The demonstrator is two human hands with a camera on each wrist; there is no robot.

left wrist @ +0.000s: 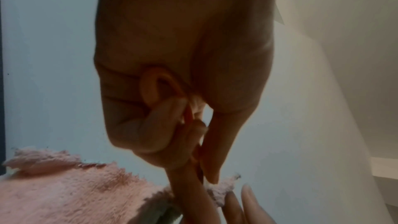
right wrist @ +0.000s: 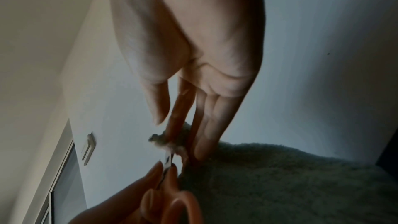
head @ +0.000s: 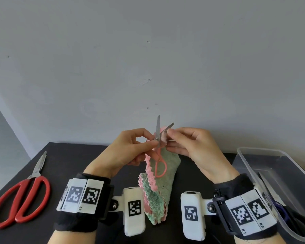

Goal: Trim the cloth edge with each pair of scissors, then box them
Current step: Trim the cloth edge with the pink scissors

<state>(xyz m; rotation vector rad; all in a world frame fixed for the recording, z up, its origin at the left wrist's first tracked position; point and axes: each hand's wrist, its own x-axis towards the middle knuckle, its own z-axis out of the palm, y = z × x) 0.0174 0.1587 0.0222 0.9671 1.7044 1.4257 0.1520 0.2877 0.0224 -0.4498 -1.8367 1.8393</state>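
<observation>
Head: left hand (head: 128, 148) gripping pink scissors (head: 158, 152), blades agape over cloth (head: 158, 175) pinched aloft by right hand (head: 192, 147); left wrist: handle loop on finger; right wrist: fingertips (right wrist: 200, 152) beside blade, risking a nick

Head view evenly lit, soft daylight, no harsh shadows or glare; wide-angle bending at edges, slightly soft overall. Both wrist views dim, backlit against a pale wall, skin in shadow, close parts blurred, noisy, strong fisheye stretch.
</observation>
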